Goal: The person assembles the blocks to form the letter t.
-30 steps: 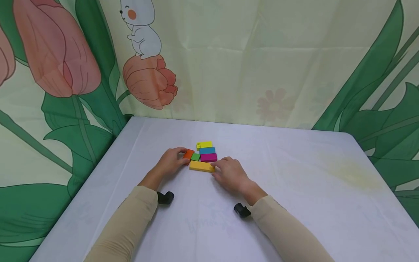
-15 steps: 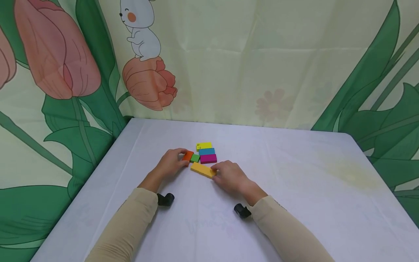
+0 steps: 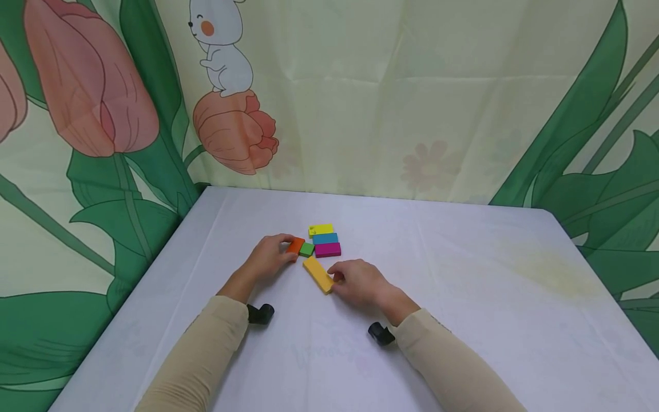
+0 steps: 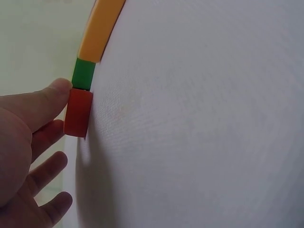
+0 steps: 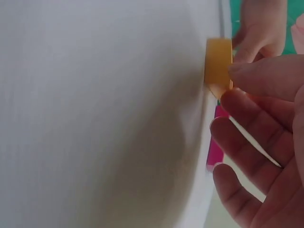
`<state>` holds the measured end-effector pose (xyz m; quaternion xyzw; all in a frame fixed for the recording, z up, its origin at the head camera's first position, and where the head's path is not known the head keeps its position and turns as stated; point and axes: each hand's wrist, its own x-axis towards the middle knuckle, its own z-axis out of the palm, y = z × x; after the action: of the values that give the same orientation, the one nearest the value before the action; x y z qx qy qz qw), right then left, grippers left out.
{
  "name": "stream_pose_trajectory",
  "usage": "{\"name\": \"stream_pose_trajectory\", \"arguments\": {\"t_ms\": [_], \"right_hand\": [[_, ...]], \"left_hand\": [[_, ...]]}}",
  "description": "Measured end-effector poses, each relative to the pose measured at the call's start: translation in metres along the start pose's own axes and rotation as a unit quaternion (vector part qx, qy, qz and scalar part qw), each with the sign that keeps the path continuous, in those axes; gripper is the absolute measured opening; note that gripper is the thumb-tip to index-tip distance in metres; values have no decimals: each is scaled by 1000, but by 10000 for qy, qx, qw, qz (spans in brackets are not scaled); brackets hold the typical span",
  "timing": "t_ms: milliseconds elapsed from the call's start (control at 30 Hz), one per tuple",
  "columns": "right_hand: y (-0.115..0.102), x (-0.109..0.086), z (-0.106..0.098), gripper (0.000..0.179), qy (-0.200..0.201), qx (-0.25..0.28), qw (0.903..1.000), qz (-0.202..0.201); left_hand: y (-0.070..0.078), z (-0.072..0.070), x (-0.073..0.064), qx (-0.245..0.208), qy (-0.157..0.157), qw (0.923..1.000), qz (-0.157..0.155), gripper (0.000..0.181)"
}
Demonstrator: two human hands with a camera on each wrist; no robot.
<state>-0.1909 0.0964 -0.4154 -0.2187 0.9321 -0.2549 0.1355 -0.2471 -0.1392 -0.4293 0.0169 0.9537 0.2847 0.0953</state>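
My left hand (image 3: pixel 268 256) holds the orange block (image 3: pixel 296 245) between thumb and fingers at the left of a small group. Beside it lies the little green block (image 3: pixel 306 249); the left wrist view shows the two end to end. With thumb and fingertips, my right hand (image 3: pixel 362 281) pinches the near end of a long amber block (image 3: pixel 317 274). That block points slantwise, its far end close to the green one. A magenta block (image 3: pixel 328 250), a blue block (image 3: pixel 325 238) and a yellow block (image 3: pixel 321 229) lie stacked away from me in a row.
The white tabletop (image 3: pixel 458 297) runs back to a printed curtain (image 3: pixel 350 131) with tulips and a rabbit. A black wrist camera (image 3: pixel 261 314) sits by the left sleeve, another black camera (image 3: pixel 381 333) by the right.
The amber block has swung from nearly sideways to a steep slant, its right end drawn toward me by my right hand. The left hand and the other blocks stay in place.
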Motion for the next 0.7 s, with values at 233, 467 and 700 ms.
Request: {"name": "stream_pose_trajectory", "arguments": {"t_ms": [233, 467, 700], "right_hand": [[-4, 3, 5, 33, -380, 173, 9989, -223], [-9, 10, 7, 41, -298, 165, 9992, -222], [-13, 20, 6, 64, -357, -301, 9985, -269]], "left_hand": [[-2, 0, 3, -61, -73, 9999, -78, 59], [-4, 0, 3, -104, -88, 9999, 2, 59], [-5, 0, 3, -107, -114, 9999, 69, 58]]}}
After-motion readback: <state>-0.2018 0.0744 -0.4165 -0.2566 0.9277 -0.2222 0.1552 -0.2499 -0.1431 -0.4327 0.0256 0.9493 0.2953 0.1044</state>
